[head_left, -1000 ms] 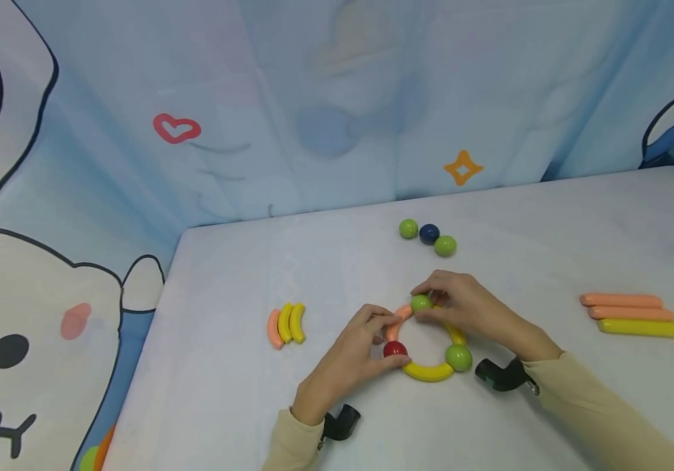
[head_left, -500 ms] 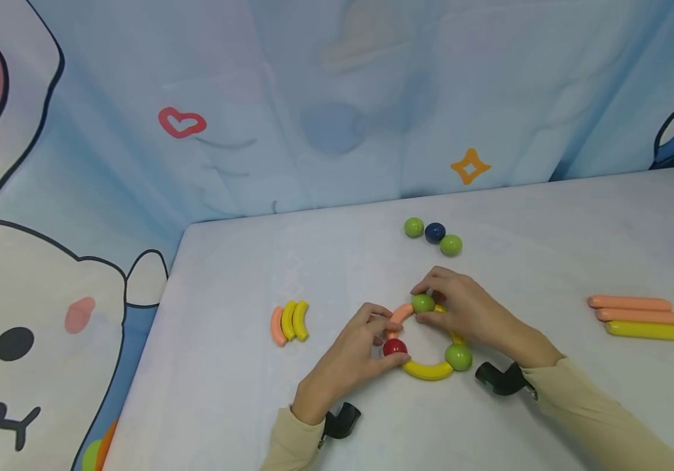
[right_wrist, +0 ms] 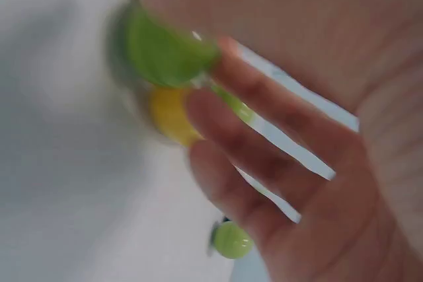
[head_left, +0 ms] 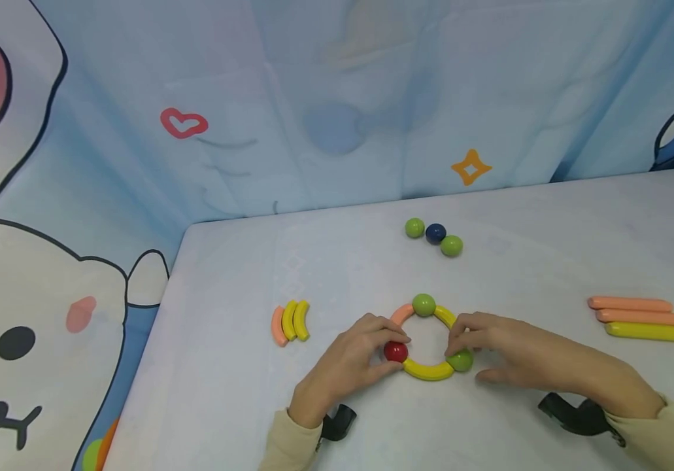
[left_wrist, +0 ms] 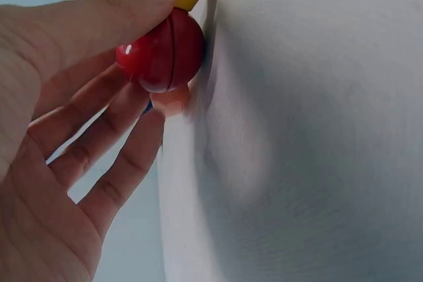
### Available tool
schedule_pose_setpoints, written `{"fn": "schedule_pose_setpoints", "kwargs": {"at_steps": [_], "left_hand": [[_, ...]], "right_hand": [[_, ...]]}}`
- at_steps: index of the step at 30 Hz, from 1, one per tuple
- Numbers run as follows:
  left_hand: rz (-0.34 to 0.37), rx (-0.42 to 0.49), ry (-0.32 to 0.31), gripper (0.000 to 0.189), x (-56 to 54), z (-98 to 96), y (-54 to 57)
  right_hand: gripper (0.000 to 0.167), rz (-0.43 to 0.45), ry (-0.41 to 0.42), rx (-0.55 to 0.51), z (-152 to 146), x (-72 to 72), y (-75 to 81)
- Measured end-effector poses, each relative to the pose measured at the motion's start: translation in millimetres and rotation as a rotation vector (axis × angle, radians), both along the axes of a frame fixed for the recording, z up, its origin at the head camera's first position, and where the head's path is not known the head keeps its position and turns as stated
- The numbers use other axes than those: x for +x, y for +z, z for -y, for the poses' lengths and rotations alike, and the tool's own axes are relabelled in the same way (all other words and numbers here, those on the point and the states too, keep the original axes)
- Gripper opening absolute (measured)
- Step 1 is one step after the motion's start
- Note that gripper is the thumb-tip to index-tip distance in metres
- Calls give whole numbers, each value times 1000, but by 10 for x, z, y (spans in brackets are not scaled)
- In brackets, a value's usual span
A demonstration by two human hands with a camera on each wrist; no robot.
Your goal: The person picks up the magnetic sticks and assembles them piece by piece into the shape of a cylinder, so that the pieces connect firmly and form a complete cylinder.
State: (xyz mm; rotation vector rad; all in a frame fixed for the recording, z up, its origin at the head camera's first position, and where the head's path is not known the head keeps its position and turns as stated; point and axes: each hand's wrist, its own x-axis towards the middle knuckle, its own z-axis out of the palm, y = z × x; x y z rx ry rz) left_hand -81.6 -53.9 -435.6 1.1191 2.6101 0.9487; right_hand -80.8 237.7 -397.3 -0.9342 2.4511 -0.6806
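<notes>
A ring [head_left: 428, 372] of three glossy balls and three curved sticks lies on the pale worktop [head_left: 419, 435], between the fingers of a person's two bare hands. Its red ball [head_left: 396, 351] sits in the left hand [head_left: 353, 358], pinched between thumb and fingers. The lower green ball [head_left: 461, 360] is under the fingertips of the right hand [head_left: 516, 347]; those fingers are spread around it, the thumb looks slightly apart, and whether they grip cannot be told.

The parts look like hard, light plastic, stiff and unlikely to break. The shiny balls would probably roll or slip, so a thumb-and-finger hold across the widest part seems safest; each curved stick is likely best taken mid-length. The joints are probably the weak points, so supporting both sides would help.

Beyond the fingers is the upper green ball [head_left: 424, 305], untouched. Farther beyond lie three loose balls [head_left: 435, 233], green, navy and green. Well left of the left fingers are three short curved sticks [head_left: 289, 320]; well right of the right fingers, three straight sticks [head_left: 640, 316].

The left fingers partly cover the orange curved stick [head_left: 403, 314], and the right ones hide the lower end of the yellow curved stick [head_left: 445, 316]. The right wrist view is blurred; what joins the pieces cannot be seen.
</notes>
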Motion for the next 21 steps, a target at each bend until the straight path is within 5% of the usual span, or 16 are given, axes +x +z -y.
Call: {"fn": "schedule_pose_setpoints", "kwargs": {"at_steps": [7,21], "left_hand": [[-28,-53,8,33,-2,14,11],[-23,15,34,34,17,93,-27]], "right_hand": [[36,-170,19,-111,30,88,-157],[41,-255,0,-145,57,86,-204]]}}
